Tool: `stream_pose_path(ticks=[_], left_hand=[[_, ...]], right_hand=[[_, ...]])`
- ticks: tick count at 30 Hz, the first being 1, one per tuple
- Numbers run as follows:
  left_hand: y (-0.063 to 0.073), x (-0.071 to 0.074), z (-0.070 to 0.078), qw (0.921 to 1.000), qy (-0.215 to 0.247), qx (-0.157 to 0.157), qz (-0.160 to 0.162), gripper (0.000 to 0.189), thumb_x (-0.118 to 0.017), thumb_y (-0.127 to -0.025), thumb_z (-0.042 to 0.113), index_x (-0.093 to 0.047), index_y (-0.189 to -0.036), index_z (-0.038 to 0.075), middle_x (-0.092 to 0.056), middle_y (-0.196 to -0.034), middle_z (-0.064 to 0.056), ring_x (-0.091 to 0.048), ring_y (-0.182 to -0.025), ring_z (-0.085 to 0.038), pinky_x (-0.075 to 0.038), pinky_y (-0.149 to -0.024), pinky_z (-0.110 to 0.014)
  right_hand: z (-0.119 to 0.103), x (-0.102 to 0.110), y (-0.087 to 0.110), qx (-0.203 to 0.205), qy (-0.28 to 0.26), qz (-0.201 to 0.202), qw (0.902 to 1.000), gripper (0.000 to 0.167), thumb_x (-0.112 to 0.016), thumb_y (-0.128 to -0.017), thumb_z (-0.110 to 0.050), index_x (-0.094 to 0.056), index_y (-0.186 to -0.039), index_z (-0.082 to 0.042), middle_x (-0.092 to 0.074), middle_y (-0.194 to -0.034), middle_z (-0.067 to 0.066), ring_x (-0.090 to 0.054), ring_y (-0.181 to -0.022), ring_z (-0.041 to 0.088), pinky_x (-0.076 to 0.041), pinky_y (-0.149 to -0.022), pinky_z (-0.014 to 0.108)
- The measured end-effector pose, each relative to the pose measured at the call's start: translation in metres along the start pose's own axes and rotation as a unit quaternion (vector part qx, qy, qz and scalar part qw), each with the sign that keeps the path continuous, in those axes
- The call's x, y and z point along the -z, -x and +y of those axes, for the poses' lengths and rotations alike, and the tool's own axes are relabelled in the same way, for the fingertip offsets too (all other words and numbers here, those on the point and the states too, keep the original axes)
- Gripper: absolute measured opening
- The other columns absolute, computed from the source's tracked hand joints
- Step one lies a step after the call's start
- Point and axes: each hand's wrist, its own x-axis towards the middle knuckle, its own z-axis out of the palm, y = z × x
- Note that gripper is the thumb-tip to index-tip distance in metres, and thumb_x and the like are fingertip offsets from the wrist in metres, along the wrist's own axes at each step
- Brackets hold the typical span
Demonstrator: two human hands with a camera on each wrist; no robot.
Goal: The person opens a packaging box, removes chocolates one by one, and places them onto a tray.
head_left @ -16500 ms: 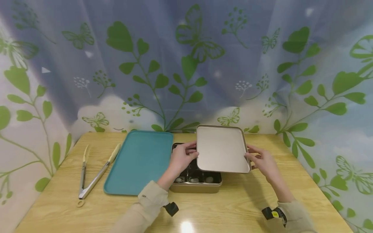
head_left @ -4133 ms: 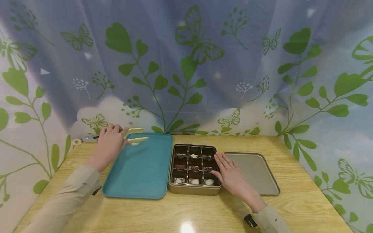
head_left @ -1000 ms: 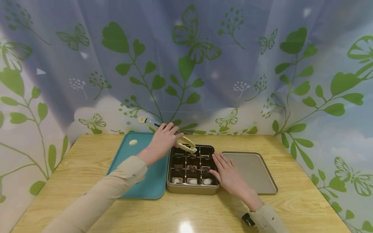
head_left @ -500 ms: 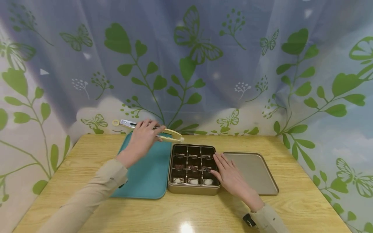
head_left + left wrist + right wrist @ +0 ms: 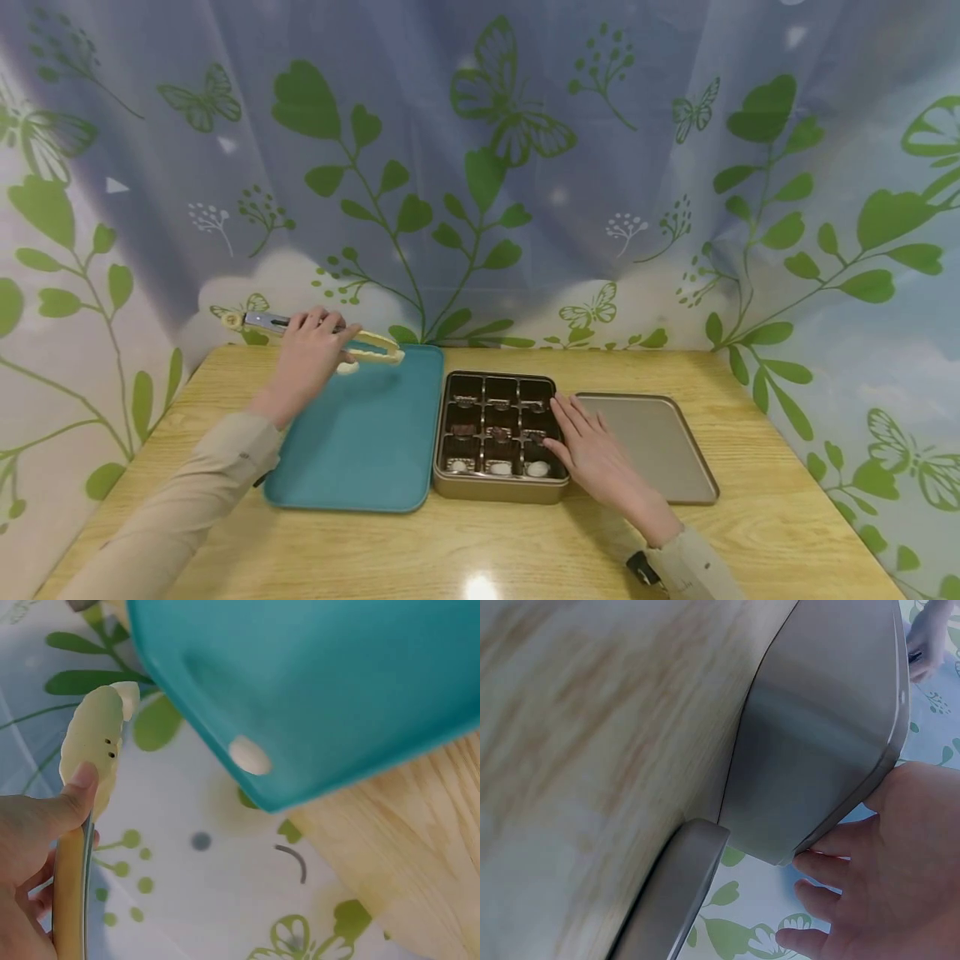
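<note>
My left hand (image 5: 309,354) grips a pair of tongs (image 5: 367,343) with cream tips, above the far part of a teal tray (image 5: 352,450). A small white piece (image 5: 127,699) is pinched at the tongs' tips in the left wrist view. Another white oval piece (image 5: 250,755) lies on the tray near its far left corner. To the tray's right stands a bronze tin box (image 5: 498,490) with a divided dark liner. White ovals (image 5: 537,470) sit in its front row and dark brown pieces (image 5: 463,430) in the middle row. My right hand (image 5: 596,450) rests on the box's right rim, fingers straight.
The box's flat bronze lid (image 5: 648,442) lies on the wooden table (image 5: 517,550) just right of the box. Behind the table hangs a curtain (image 5: 555,208) printed with leaves and butterflies.
The lid, earlier in both hands, lies on the table; the tongs were picked up. Over the last second, my left hand moved left from the box's back row to the tray. My right hand stayed put.
</note>
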Motion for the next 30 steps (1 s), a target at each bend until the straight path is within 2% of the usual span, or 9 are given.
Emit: stream_pose_path(ticks=[4,7,10,15,21,23,28,30], left_hand=[[-0.002,-0.010,-0.004,0.9991,-0.029,-0.017,-0.027,0.038,-0.080,-0.082,0.023,-0.075,-0.117,0.008,-0.061,-0.100,-0.012,-0.051,-0.094,-0.029,-0.044,-0.085,-0.044],[-0.006,-0.017,-0.004,0.9974,-0.055,-0.021,-0.043,0.038,-0.081,-0.081,0.025,-0.074,-0.115,0.008,-0.060,-0.100,-0.013,-0.050,-0.094,-0.029,-0.042,-0.085,-0.043],[-0.009,-0.024,-0.001,0.9957,-0.079,-0.018,-0.046,0.038,-0.083,-0.081,0.025,-0.073,-0.113,0.008,-0.062,-0.102,-0.014,-0.051,-0.098,-0.031,-0.042,-0.086,-0.044],[-0.014,-0.030,0.004,0.9943,-0.092,-0.016,-0.050,0.027,-0.084,-0.082,0.015,-0.074,-0.107,0.008,-0.062,-0.100,-0.014,-0.051,-0.099,-0.033,-0.041,-0.086,-0.044],[-0.014,-0.030,0.005,0.9921,-0.093,-0.009,-0.084,0.029,-0.082,-0.084,0.007,-0.073,-0.112,0.006,-0.062,-0.106,-0.016,-0.051,-0.106,-0.034,-0.042,-0.090,-0.047],[-0.013,-0.029,0.005,0.9924,-0.088,0.003,-0.086,0.033,-0.082,-0.084,0.013,-0.072,-0.115,0.007,-0.062,-0.108,-0.016,-0.051,-0.106,-0.034,-0.042,-0.091,-0.048],[-0.010,-0.021,0.008,0.9955,-0.060,0.027,-0.068,0.043,-0.080,-0.085,0.027,-0.069,-0.123,0.009,-0.060,-0.110,-0.014,-0.050,-0.107,-0.033,-0.041,-0.090,-0.048],[-0.009,-0.016,0.011,0.9971,-0.048,0.024,-0.055,0.043,-0.078,-0.087,0.025,-0.069,-0.126,0.009,-0.061,-0.111,-0.014,-0.052,-0.109,-0.034,-0.042,-0.089,-0.048]], right_hand=[[0.002,0.000,0.001,0.000,0.008,-0.005,1.0000,0.065,-0.049,-0.108,-0.036,-0.031,-0.157,0.003,-0.029,-0.163,0.020,-0.026,-0.151,0.039,-0.024,-0.118,0.064],[0.002,0.001,0.001,0.002,0.011,-0.009,0.9999,0.065,-0.048,-0.108,-0.036,-0.031,-0.157,0.003,-0.028,-0.163,0.020,-0.025,-0.151,0.039,-0.024,-0.118,0.064],[0.002,0.002,0.001,-0.001,0.014,-0.016,0.9998,0.066,-0.047,-0.108,-0.037,-0.030,-0.158,0.002,-0.027,-0.163,0.020,-0.023,-0.151,0.039,-0.023,-0.118,0.063],[0.003,0.001,0.000,-0.003,0.017,-0.021,0.9996,0.066,-0.047,-0.108,-0.037,-0.028,-0.158,0.002,-0.027,-0.164,0.020,-0.024,-0.152,0.038,-0.023,-0.119,0.063],[0.001,0.000,-0.001,-0.001,0.014,-0.018,0.9997,0.066,-0.048,-0.108,-0.037,-0.029,-0.158,0.003,-0.028,-0.163,0.020,-0.025,-0.151,0.039,-0.022,-0.118,0.063],[0.000,0.001,-0.001,-0.003,0.013,-0.019,0.9997,0.066,-0.047,-0.108,-0.037,-0.029,-0.158,0.002,-0.028,-0.163,0.020,-0.025,-0.151,0.038,-0.022,-0.119,0.063],[0.000,0.001,-0.001,-0.003,0.010,-0.018,0.9998,0.066,-0.048,-0.108,-0.036,-0.030,-0.157,0.004,-0.028,-0.163,0.021,-0.024,-0.151,0.039,-0.022,-0.118,0.064],[0.001,0.001,0.000,-0.003,0.008,-0.015,0.9999,0.065,-0.049,-0.108,-0.035,-0.030,-0.157,0.004,-0.029,-0.163,0.021,-0.025,-0.151,0.040,-0.022,-0.118,0.064]])
